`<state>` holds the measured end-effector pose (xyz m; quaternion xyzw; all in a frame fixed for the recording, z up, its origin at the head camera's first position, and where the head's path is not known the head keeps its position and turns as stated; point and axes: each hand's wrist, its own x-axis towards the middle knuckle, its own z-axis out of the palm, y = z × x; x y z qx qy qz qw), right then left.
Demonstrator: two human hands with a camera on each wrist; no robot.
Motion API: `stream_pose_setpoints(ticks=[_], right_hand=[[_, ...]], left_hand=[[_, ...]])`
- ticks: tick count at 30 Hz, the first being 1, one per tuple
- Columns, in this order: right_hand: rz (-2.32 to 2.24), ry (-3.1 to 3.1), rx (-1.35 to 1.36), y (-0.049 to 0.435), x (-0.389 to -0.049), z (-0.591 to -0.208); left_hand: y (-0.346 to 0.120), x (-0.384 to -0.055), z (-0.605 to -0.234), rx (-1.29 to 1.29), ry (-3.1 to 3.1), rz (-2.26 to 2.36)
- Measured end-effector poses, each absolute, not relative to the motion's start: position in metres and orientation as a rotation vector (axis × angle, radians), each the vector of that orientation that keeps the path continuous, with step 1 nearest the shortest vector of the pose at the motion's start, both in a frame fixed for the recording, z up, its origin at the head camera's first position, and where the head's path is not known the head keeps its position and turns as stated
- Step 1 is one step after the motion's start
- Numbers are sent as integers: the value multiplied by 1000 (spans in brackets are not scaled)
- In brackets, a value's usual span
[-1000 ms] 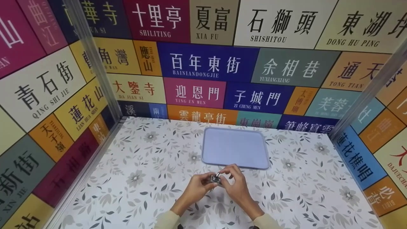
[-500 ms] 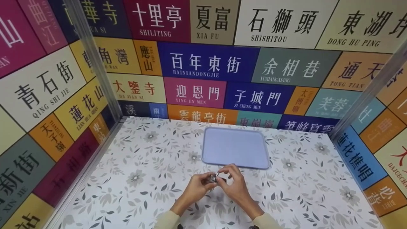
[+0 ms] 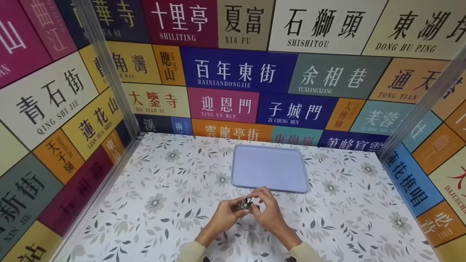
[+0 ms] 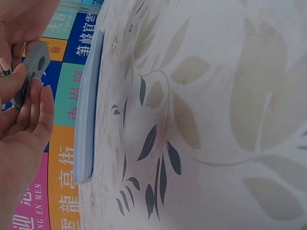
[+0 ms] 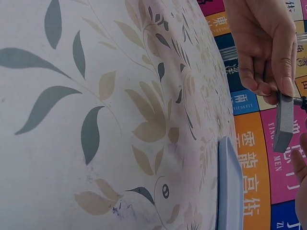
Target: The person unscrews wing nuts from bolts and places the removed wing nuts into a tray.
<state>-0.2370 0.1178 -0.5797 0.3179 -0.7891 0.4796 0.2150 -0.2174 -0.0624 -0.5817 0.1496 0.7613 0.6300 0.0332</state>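
Observation:
Both hands meet over the table in front of the tray. In the head view my left hand (image 3: 225, 214) holds a small grey metal block (image 3: 245, 205) between thumb and fingers. The left wrist view shows a round hole in the face of the block (image 4: 37, 60). A short threaded bolt (image 5: 298, 101) sticks out from one side of it in the right wrist view, with a dark part at its outer end. My right hand (image 3: 270, 209) has thumb and index finger curled around the bolt's upper end, partly hiding it.
A pale blue-lilac tray (image 3: 269, 169) lies just beyond the hands, with nothing on it. The table (image 3: 174, 203) wears a white cloth printed with grey leaves and flowers. Walls of colourful sign panels (image 3: 236, 69) enclose the back and both sides.
The right index finger and thumb shift slightly at the bolt, and its shiny top shows at a different angle. The left hand keeps the block in nearly the same place.

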Motion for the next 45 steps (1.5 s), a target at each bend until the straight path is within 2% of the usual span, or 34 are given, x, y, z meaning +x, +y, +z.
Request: stream_pose_setpoints(ticks=[8,15,24,34,45], right_hand=[[1320,-2173,864,117,-238,-579],[1370,-2105,815,106,-219,-544],[1367,-2125,739,107,-216,-543],[1380,-2189,702,114,-232,-575],[1356,-2215,815,119,-236,-579]], left_hand=[[-61,-216,-583,483,2365,1921],[-61,-218,-584,520,2379,1928],[-61,-219,-583,462,2399,1905],[-60,-207,-555,513,2398,1943],[-60,-219,-584,478,2419,1919]])
